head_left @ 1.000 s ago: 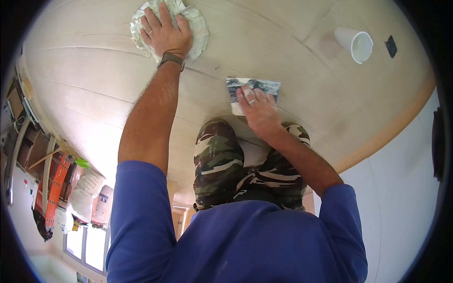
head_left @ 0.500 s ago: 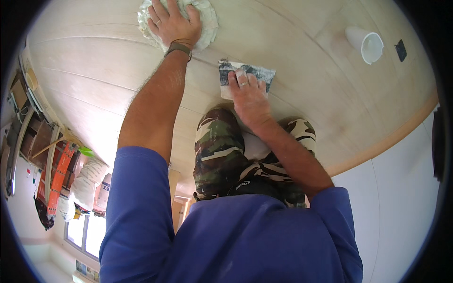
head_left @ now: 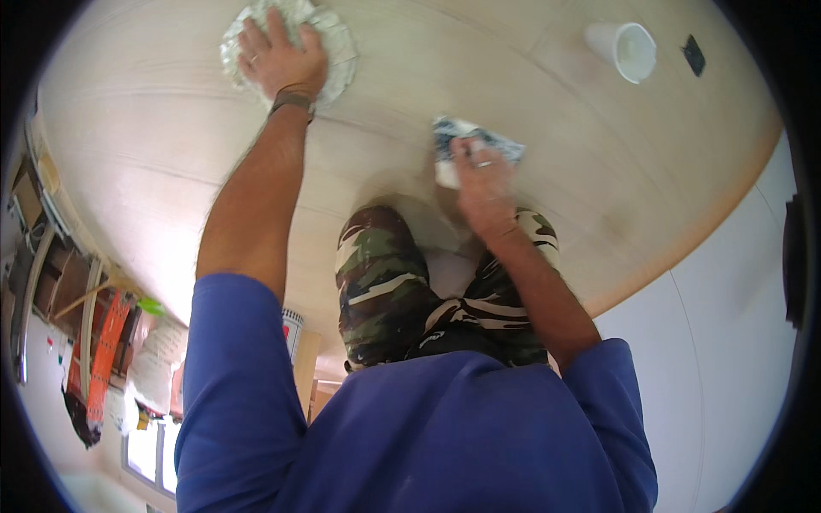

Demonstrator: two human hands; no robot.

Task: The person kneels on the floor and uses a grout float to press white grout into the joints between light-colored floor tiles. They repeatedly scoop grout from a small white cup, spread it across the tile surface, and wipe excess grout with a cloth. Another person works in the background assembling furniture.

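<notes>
My left hand [head_left: 284, 64] lies spread, palm down, on a round, ruffled whitish pad [head_left: 338, 73] at the upper left. A bracelet and a band circle that wrist. Near the middle, my right hand [head_left: 487, 184], blurred by motion, presses its fingers on a sheet of sandpaper [head_left: 446, 173] with dark and dusty white patches. The sheet lies against a broad, pale wooden surface [head_left: 530, 85] with faint seams. Below my hands are my knees in camouflage trousers [head_left: 385, 256].
A white plastic cup [head_left: 603, 38] lies tipped at the upper right, beside a small dark rectangular piece [head_left: 694, 56]. The wood ends at a curved edge [head_left: 676, 278] on the right. At the far left are an orange ladder-like item [head_left: 107, 350] and a white sack [head_left: 158, 368].
My right hand and the sandpaper have slid to the right over the wood. My left hand stays on the round pad. The whole view has shifted somewhat.
</notes>
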